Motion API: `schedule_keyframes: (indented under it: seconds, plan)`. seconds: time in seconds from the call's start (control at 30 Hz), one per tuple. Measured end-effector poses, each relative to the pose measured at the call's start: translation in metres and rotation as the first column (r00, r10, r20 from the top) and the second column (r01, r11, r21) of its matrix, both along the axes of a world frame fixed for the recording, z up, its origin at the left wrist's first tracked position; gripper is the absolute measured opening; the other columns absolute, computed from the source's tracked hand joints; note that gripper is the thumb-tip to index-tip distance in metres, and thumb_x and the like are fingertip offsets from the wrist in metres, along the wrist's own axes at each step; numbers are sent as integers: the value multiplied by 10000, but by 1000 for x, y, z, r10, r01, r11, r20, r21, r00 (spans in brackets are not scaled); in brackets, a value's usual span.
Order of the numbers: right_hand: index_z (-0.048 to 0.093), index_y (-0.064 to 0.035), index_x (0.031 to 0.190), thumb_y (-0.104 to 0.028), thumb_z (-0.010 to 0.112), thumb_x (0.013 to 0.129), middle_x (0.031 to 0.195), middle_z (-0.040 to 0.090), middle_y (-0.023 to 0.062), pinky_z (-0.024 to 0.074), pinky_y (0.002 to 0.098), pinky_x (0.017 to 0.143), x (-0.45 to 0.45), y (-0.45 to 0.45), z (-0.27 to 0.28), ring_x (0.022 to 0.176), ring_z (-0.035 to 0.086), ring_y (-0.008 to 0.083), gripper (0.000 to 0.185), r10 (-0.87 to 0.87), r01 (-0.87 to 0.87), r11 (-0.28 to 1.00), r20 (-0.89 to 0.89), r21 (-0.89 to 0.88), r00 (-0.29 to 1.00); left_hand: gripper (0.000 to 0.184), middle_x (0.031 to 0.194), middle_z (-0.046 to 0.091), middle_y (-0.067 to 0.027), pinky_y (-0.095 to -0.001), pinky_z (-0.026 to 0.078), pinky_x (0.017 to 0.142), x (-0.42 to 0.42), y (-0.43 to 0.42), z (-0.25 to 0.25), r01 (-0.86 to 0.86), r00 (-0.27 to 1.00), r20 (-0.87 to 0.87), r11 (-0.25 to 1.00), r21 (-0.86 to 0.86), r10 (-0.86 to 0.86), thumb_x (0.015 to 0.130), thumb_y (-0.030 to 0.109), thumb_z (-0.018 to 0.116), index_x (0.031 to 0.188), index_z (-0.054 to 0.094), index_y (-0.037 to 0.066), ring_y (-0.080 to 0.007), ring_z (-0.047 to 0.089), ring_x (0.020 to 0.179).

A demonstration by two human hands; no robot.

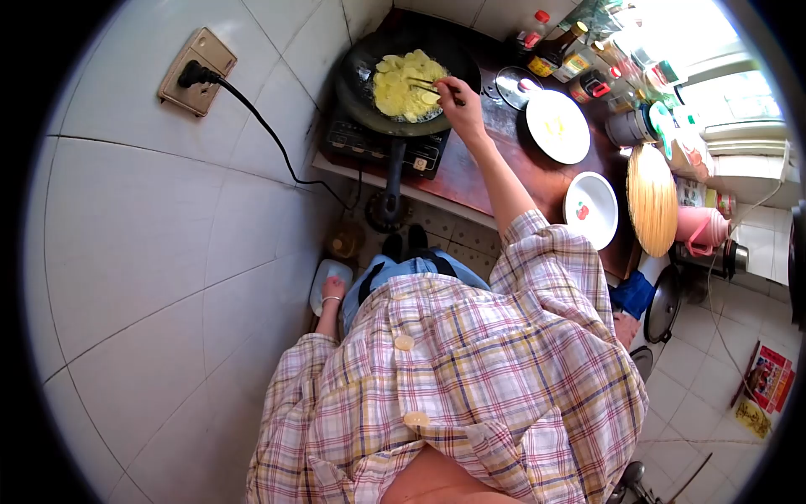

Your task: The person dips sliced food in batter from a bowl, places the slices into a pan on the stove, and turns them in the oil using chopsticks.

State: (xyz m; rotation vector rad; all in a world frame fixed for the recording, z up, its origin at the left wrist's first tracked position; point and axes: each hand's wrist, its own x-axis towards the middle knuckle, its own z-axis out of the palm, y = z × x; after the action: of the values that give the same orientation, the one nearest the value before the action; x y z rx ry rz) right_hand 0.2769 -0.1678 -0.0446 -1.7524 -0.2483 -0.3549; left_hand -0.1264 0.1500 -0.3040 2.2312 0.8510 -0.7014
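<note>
My right hand (457, 92) is closed around a pair of chopsticks (423, 85), whose tips reach into the food in a dark wok (357, 92). Pale yellow slices, like potato (403, 77), lie heaped in the wok, with bubbling liquid at their edge. The wok rests on a black induction cooker (428, 155), its handle pointing toward me. Low at my left side hangs my left hand (333, 287), beside or against a white container (322, 286). Its fingers are too small and unclear to show whether it holds that container.
Right of the wok are a glass lid (514, 87), a white plate (558, 126) and a white bowl (591, 210). Several bottles (557, 50) line the back. A straw lid (651, 200) and pink thermos (702, 228) stand farther right. A black cord (270, 132) runs down the left wall.
</note>
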Motion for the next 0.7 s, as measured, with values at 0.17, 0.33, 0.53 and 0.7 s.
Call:
schedule_keyframes:
  seconds: [0.17,0.33,0.53,0.7]
  plan:
    - [622,-34,914,-122,592,864,727,625,104,464,245,538,5,-19,8,589,604,140,105,-307,308,947,23,-89,951,382,974,643,-179,-373,486,826,-12,8,-42,-141,986,73,983,-119,150,746,303,643,1025,596,46,-304,625,910]
    - [616,-28,935,-132,584,877,750,622,74,472,239,544,7,12,1,595,608,120,123,-16,17,998,15,-58,1000,399,976,642,-179,-380,485,823,-13,6,-36,22,1000,-18,998,-59,-23,748,322,640,1037,586,52,-310,629,896]
    - [611,15,891,-137,534,898,747,629,55,494,221,552,17,14,-5,605,618,115,171,-24,71,939,-142,337,990,373,1009,635,-174,-375,475,840,-11,7,-41,69,997,22,998,-14,-68,755,292,628,1032,585,46,-308,612,942]
    - [599,15,835,-157,521,895,752,625,119,518,254,522,32,0,-12,589,635,192,198,-40,223,792,-317,569,948,353,1008,633,-176,-385,473,843,-15,6,-51,-204,974,66,967,-153,216,759,276,629,1026,593,48,-311,606,956]
